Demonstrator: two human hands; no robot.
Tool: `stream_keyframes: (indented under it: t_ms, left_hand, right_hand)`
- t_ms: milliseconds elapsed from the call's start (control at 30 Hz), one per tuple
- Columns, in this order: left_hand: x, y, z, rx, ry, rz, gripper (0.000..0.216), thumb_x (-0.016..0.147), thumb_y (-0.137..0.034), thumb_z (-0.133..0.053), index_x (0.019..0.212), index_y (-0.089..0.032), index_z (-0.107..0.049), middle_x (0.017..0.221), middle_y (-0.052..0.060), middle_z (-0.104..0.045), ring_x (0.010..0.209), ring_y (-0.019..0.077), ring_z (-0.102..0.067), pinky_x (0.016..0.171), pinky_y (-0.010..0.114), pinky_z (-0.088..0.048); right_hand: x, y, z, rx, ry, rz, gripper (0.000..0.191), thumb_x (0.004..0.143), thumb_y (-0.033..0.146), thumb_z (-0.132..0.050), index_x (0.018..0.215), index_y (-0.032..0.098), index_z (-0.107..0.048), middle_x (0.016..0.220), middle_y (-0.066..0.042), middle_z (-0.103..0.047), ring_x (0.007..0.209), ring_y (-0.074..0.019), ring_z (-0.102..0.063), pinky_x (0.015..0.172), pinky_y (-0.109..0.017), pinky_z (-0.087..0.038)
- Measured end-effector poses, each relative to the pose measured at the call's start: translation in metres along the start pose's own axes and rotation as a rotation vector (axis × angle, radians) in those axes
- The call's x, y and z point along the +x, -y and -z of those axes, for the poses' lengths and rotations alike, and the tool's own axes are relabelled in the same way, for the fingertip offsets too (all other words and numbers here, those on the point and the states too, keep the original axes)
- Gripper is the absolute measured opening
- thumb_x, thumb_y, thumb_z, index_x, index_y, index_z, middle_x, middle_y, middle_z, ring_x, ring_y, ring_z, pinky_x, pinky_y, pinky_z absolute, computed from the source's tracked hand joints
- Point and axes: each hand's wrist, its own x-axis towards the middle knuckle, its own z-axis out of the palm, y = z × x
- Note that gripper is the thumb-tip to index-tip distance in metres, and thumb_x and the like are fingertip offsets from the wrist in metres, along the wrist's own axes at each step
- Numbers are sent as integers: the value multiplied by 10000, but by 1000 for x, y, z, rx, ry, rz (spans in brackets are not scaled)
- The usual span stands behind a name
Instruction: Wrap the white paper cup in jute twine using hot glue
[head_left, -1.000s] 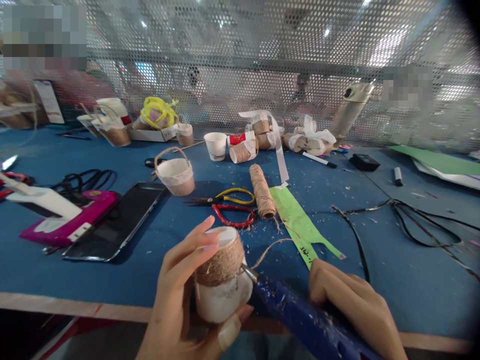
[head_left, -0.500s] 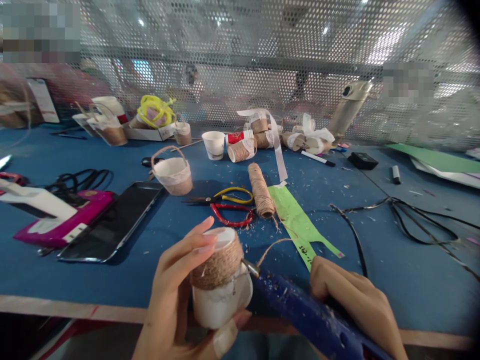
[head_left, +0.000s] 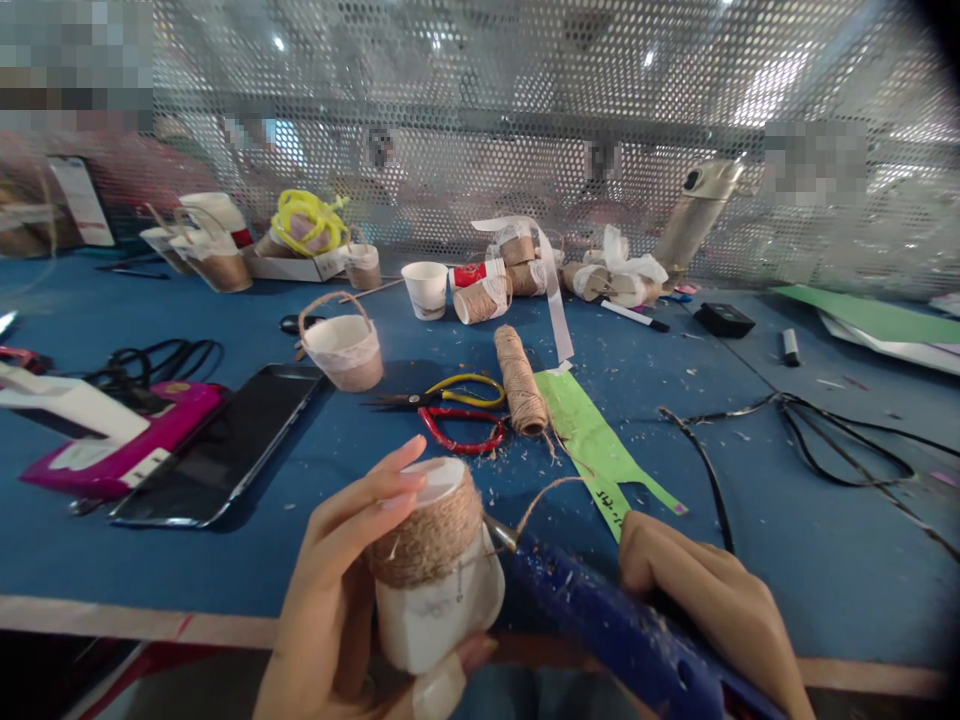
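Perforated metal screen (head_left: pixel 480 110) backs a blue tabletop (head_left: pixel 195 570); head view only, with the twine spool (head_left: pixel 519 380) as landmark. Scissors (head_left: pixel 415 399) lie just left of the spool, a green strip (head_left: pixel 600 440) just right. Your paper cup (head_left: pixel 427 590), its upper part wound with twine, is held up nearer to you than the spool and slightly left, tilted, what looks like its base uppermost. Left hand (head_left: pixel 330 590): half-curled about the cup, fingertips over the upper end, thumb below. Right hand (head_left: pixel 697 590): curled on the glue gun (head_left: pixel 622 640), nearer to you and right of the spool; exact finger placement hidden. Nozzle is close beside the cup; contact cannot be told. Handling, as judged: very light, thin-walled, easily dented; the bare paper probably smoother than the coarse winding. Best hold is across both ends, pressing gently, with your fingers clear of the nozzle.
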Motion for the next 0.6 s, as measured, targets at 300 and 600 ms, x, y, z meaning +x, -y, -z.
stream_keyframes:
  t_ms: [300,600]
  left_hand:
    - [5,0,2,-9,60,-23,762,957,-472,-1048,1647,-523,-729,1615,42,-782,1658,389,-753,1182,446,-796]
    - [-2,9,14,19,314,-5,824,1019,-450,-995,1755,-483,-627,1725,105,-736,1762,427,-647,1369,599,-684]
  right_hand:
    - [-8,2,-1,74,-47,-85,336,1088,104,-640,969,307,-400,805,81,-483,614,-107,-513,564,-232,-393]
    - [5,5,1,138,-48,-36,230,1070,178,-729,1034,301,-538,881,42,-677,677,-127,-645,628,-205,-555]
